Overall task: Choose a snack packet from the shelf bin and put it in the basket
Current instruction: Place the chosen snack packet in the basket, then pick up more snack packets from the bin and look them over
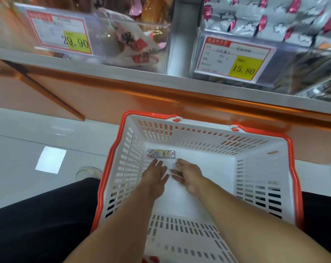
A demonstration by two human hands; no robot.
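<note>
A white basket with an orange rim (291, 149) sits in front of me, between my knees. A small silver snack packet (161, 153) lies flat on the basket floor near its far left corner. Both my hands reach down inside the basket just short of the packet. My left hand (154, 175) has its fingers straight and relaxed, fingertips close to the packet but apart from it. My right hand (187, 175) is beside it, fingers loosely extended and holding nothing.
Above the basket runs an orange shelf edge (161, 92). On it stand a clear bin of white and red packets (134, 42) priced 29.90 and a bin of silver and pink packets (265, 19) priced 15.80. White floor tiles (47, 141) lie to the left.
</note>
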